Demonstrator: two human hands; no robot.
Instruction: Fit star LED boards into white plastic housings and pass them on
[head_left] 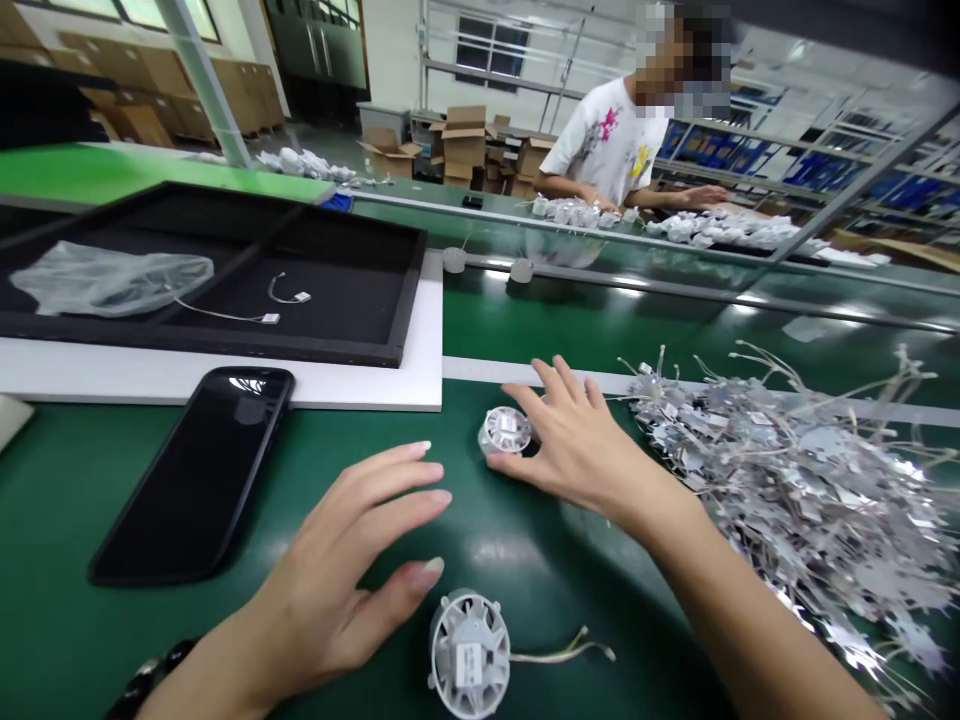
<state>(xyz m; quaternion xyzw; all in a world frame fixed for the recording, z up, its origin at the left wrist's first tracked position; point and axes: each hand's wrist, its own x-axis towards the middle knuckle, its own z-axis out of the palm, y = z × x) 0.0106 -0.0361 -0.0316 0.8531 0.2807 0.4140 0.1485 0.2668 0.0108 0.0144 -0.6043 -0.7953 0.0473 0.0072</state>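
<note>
My left hand (pixel 360 560) hovers over the green table with its fingers apart and holds nothing. Just right of its thumb lies a round white fan-like unit (pixel 471 655), with several thin wires running out to the right. My right hand (pixel 574 440) reaches farther out, fingers spread, around the right side of a second, smaller-looking round white unit (pixel 505 430). Its thumb tip is at that unit's lower edge; whether it touches I cannot tell. To the right of my right forearm spreads a large heap of silvery star-shaped plates with white wires (pixel 795 500).
A black phone (pixel 199 475) lies at left. Behind it, a black framed tray (pixel 337 330) on a white board (pixel 424 385) holds a plastic bag (pixel 112 280) and two short cables. Two white round pieces stand by the rail. A person (pixel 607 140) works across the line.
</note>
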